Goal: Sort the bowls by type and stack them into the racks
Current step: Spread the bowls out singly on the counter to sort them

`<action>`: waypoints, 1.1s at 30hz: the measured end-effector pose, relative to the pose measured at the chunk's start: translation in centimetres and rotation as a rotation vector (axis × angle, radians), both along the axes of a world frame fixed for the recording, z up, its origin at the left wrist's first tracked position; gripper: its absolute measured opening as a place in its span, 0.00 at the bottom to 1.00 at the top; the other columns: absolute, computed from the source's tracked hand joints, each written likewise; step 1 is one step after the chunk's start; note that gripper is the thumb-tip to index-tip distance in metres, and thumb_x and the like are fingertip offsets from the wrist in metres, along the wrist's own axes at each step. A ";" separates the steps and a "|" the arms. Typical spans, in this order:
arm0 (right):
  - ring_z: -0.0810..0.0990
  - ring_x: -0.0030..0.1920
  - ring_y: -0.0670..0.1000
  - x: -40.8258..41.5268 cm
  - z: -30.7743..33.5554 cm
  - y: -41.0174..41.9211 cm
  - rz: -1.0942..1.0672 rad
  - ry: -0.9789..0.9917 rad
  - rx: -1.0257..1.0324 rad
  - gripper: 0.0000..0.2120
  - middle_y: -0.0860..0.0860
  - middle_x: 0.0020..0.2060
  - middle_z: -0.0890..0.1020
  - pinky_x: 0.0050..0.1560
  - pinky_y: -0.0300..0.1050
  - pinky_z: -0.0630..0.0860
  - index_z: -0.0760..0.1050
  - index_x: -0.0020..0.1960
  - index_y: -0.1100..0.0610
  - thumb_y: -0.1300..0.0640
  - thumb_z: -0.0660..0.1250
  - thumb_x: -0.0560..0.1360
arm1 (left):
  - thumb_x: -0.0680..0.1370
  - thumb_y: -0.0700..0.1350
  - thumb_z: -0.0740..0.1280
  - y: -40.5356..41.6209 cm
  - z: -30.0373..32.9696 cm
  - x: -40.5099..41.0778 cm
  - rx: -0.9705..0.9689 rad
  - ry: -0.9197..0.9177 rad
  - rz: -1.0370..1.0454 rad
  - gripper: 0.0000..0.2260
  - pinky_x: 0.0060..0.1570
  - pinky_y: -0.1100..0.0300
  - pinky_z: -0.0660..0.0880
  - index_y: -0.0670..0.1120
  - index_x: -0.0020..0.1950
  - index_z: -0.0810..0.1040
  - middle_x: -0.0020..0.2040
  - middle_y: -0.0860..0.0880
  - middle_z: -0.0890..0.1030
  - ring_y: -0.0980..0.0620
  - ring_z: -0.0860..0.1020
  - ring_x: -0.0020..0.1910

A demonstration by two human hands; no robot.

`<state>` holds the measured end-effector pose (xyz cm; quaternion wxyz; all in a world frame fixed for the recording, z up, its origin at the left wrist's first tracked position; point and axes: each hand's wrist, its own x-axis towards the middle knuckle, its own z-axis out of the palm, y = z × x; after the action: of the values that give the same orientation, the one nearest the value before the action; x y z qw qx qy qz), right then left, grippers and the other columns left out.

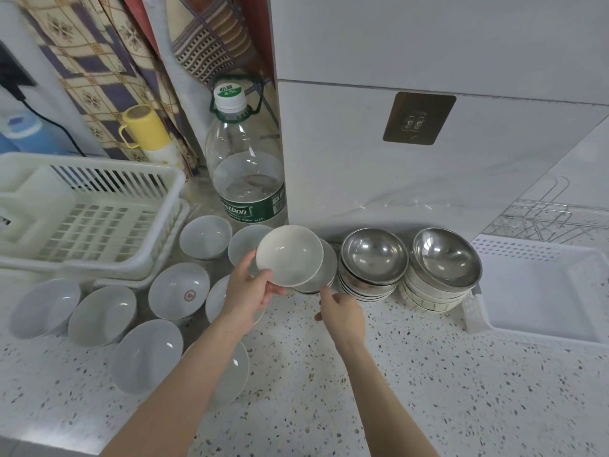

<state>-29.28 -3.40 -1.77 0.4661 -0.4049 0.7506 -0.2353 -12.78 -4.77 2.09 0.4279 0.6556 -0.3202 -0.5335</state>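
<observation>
My left hand (pixel 248 288) pinches the rim of a small cream bowl (pixel 290 255) and holds it tilted above the counter. Just behind it a grey bowl (pixel 324 273) sits on a low stack. My right hand (pixel 342 313) hovers beside that stack with loosely curled fingers, holding nothing. Two stacks topped by steel bowls (pixel 374 255) (pixel 445 257) stand to the right. Several white porcelain bowls (pixel 179 288) lie spread on the left. A cream plastic rack (pixel 99 206) stands at the left, a white tray rack (pixel 543 291) at the right.
A large water bottle (pixel 245 173) stands behind the bowls against the white cabinet. A yellow flask (pixel 148 130) is behind the cream rack. A wire rack (pixel 547 216) sits beyond the white tray. The speckled counter (pixel 395 390) stretches toward me.
</observation>
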 end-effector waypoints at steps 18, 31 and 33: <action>0.70 0.24 0.48 2.6 0.5 -2.4 -0.054 -0.020 -0.007 0.13 0.51 0.26 0.83 0.26 0.38 0.65 0.79 0.43 0.63 0.59 0.57 0.76 | 0.78 0.33 0.61 4.2 -0.6 2.9 0.035 0.211 0.198 0.19 0.19 0.67 0.60 0.54 0.62 0.74 0.31 0.40 0.82 0.55 0.73 0.23; 0.69 0.23 0.46 3.2 2.8 -1.2 -0.065 -0.122 -0.134 0.16 0.49 0.22 0.78 0.26 0.40 0.64 0.76 0.31 0.60 0.61 0.57 0.75 | 0.80 0.33 0.59 6.2 1.3 4.4 -0.027 0.257 0.266 0.20 0.18 0.67 0.58 0.46 0.71 0.69 0.49 0.25 0.78 0.57 0.73 0.20; 0.70 0.21 0.43 3.2 3.5 -0.1 -0.087 -0.178 -0.166 0.16 0.48 0.20 0.77 0.26 0.39 0.65 0.74 0.29 0.59 0.62 0.58 0.74 | 0.80 0.33 0.59 6.8 1.5 4.9 -0.043 0.265 0.277 0.20 0.18 0.67 0.57 0.44 0.71 0.68 0.46 0.26 0.79 0.57 0.73 0.20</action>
<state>-26.11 -3.52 1.73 0.4851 -0.3865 0.7012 -0.3515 -7.93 2.00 3.63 0.5495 0.6081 -0.1791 -0.5442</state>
